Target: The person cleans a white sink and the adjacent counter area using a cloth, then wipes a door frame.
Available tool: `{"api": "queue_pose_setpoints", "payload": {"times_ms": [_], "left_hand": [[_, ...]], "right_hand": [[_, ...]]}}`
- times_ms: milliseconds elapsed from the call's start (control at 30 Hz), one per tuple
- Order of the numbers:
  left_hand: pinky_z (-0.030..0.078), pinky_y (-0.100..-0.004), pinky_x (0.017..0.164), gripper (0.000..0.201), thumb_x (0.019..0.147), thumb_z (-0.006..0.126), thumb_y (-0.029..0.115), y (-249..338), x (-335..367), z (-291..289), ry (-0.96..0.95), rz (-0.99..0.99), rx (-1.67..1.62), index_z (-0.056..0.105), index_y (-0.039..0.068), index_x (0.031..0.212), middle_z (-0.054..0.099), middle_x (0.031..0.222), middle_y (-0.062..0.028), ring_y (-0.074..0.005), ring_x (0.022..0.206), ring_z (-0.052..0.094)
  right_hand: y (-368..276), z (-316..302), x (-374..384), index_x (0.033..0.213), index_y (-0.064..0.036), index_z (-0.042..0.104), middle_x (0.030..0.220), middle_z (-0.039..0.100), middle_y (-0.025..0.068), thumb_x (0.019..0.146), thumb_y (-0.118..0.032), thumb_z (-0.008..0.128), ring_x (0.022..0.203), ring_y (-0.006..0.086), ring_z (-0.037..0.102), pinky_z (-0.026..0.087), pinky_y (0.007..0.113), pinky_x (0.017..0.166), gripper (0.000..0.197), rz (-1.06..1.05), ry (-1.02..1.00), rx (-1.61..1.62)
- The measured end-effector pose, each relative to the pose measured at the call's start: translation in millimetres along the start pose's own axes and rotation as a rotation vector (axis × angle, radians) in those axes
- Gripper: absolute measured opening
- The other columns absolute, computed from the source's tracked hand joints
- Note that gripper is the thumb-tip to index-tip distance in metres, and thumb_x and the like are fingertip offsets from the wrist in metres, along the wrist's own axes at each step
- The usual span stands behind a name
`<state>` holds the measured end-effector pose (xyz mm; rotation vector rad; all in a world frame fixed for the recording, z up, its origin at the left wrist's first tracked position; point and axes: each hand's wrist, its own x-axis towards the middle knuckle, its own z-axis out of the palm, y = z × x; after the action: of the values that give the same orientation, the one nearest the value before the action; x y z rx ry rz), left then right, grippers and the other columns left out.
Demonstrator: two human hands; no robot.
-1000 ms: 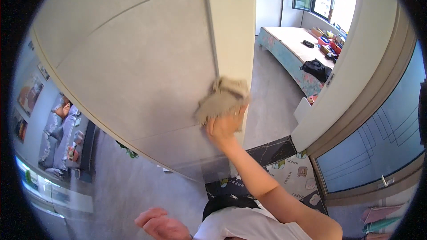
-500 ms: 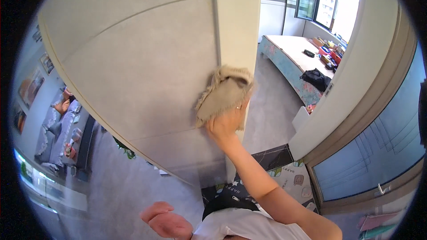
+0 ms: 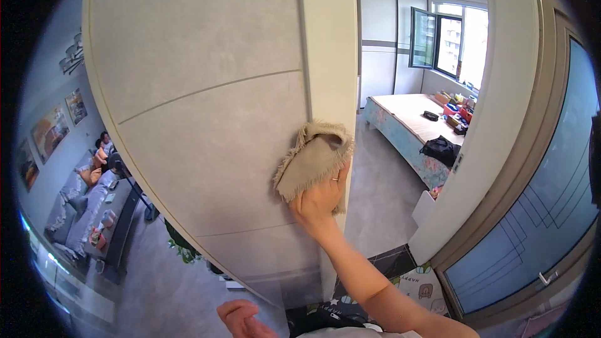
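Observation:
My right hand (image 3: 319,206) is closed on a beige cloth (image 3: 316,159) with frayed edges. It presses the folded cloth against the edge of a pale grey wall panel (image 3: 213,144), where the panel meets a cream door frame strip (image 3: 328,37). A ring shows on one finger; the fingertips are partly hidden by the cloth. Low in the picture, my left hand (image 3: 241,318) hangs free beside the panel's lower edge. Its fingers are loosely bent and slightly apart, with nothing visible in them.
Through the doorway stands a bed (image 3: 407,116) with a black bag (image 3: 440,150) and boxes. A glazed door (image 3: 526,200) with a handle is at right. A patterned mat (image 3: 422,288) lies below. Far left are a sofa (image 3: 78,197), a low table (image 3: 116,231) and people.
The view has tilted up, so the panel and room sit lower in the picture. My right hand stays on the cloth at the panel edge. My left hand has shifted slightly right and down.

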<state>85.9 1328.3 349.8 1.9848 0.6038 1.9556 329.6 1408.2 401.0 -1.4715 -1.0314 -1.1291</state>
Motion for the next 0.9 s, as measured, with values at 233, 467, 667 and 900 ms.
{"api": "queue_pose_setpoints", "payload": {"times_ms": [233, 467, 667, 900], "left_hand": [[0.039, -0.033, 0.065, 0.016, 0.089, 0.043, 0.015, -13, 1, 0, 0.053, 0.036, -0.035, 0.051, 0.004, 0.08, 0.048, 0.08, -0.0106, -0.0229, 0.078, 0.046], [0.042, -0.036, 0.072, 0.017, 0.091, 0.044, 0.012, -6, 3, 7, 0.048, -0.015, -0.082, 0.054, 0.002, 0.082, 0.052, 0.081, -0.012, -0.0259, 0.079, 0.05], [0.043, -0.0352, 0.07, 0.019, 0.092, 0.044, 0.014, -13, 2, 6, 0.068, 0.009, -0.043, 0.054, 0.001, 0.082, 0.051, 0.081, -0.0123, -0.0257, 0.075, 0.05], [0.037, -0.0295, 0.059, 0.02, 0.089, 0.042, 0.021, -21, -3, 7, 0.137, -0.083, -0.056, 0.048, 0.007, 0.075, 0.045, 0.077, -0.0078, -0.0192, 0.076, 0.044]], "right_hand": [[17, 6, -54, 0.12, -0.0055, 0.06, 0.121, 0.057, 0.0204, 0.077, -0.025, 0.051, 0.122, 0.0463, 0.042, 0.019, 0.061, 0.109, 0.048, 0.804, -0.19, 1.001], [-10, -16, 112, 0.112, -0.0008, 0.059, 0.123, 0.051, 0.021, 0.077, -0.017, 0.056, 0.122, 0.0438, 0.04, 0.017, 0.059, 0.109, 0.039, -0.108, 0.149, 0.016], [-13, -25, 95, 0.113, 0.0063, 0.059, 0.126, 0.049, 0.028, 0.075, -0.027, 0.058, 0.125, 0.0476, 0.038, 0.019, 0.056, 0.111, 0.051, -0.118, 0.033, 0.034], [-14, -10, 71, 0.116, 0.0016, 0.057, 0.124, 0.05, 0.0257, 0.08, -0.019, 0.052, 0.121, 0.0458, 0.04, 0.02, 0.059, 0.108, 0.042, -0.108, 0.109, -0.037]]}}
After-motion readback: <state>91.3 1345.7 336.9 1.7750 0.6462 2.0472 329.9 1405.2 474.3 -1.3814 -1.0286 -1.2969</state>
